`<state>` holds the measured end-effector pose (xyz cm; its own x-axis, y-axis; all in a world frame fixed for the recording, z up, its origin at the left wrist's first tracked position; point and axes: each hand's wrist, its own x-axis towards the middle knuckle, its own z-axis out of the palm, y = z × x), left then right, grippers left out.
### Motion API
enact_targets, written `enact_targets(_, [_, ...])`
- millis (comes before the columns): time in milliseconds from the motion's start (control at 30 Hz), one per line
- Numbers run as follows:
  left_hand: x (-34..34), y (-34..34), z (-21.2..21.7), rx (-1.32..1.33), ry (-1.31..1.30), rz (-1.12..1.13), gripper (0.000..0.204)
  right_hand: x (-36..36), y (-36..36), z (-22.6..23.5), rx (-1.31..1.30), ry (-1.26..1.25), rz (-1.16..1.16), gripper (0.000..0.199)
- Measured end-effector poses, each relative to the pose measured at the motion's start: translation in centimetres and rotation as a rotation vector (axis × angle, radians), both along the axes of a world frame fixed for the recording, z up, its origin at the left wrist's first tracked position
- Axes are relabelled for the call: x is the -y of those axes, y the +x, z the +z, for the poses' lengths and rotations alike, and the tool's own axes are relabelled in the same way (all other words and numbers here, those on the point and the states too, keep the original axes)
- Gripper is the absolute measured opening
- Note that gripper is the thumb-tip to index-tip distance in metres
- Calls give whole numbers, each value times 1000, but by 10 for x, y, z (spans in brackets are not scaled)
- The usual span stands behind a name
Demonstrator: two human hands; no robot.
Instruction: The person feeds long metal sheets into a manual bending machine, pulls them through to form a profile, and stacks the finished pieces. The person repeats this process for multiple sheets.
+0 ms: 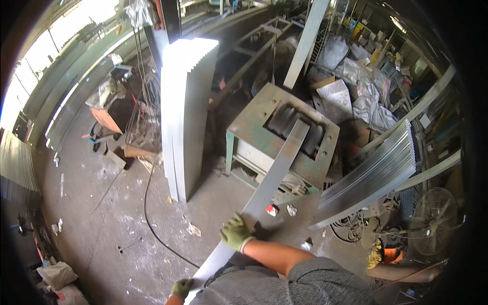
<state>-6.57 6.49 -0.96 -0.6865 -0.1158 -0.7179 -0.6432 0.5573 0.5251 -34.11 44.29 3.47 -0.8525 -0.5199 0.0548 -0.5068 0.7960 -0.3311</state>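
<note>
A long metal strip is stretching from beside the person's body to a green-edged machine. It is crossing the near edge of the machine's top about midway, and its far end is lying over the opening, set in from all four corners, where dark rollers are showing.

The hands are working apart, both clamping this strip: the right hand is curling over its left edge partway along, the forearm crossing above the metal, while the left hand is gripping the same edge nearer the body (the fingers underneath are hiding, so the firmness of either hold is not showing).

As for progress, this piece is seeming to be mid-handling rather than finished: its end is already resting at the rollers, yet nearly all its visible length is lying on the person's side. Whether it is going in or coming out, a single moment is not telling.

A tall stack of metal lengths is standing upright to the machine's left, and a slanting stack is lying past its right-hand corner. Which stack is holding finished pieces and which is holding untouched ones, I cannot tell.
</note>
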Motion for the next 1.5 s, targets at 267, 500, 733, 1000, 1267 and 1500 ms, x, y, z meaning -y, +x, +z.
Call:
enact_targets(267, [-9, -65, -7, 68, 213, 101, 56, -30, -21, 35, -105, -176, 221, 24])
enact_targets(500, [-148, -226, 64, 151, 682, -127, 86, -134, -159, 95, -184, -64, -90, 57])
enact_targets(733, [-252, -292, 118, -206, 55, -607, 75, -194, -226, 114, -127, 156, -193, 69])
enact_targets(1000, [-240, -266, 82, -172, 229, -469, 47, -188, -215, 96, -157, 49, -168, 63])
enact_targets(1267, [-180, -181, 81, -154, 198, -396, 49, -117, -131, 64, -244, -30, -87, 52])
enact_targets(1500, [-113, -104, 47, -49, 262, -361, 61, -49, -63, 46, -22, 92, -34, 55])
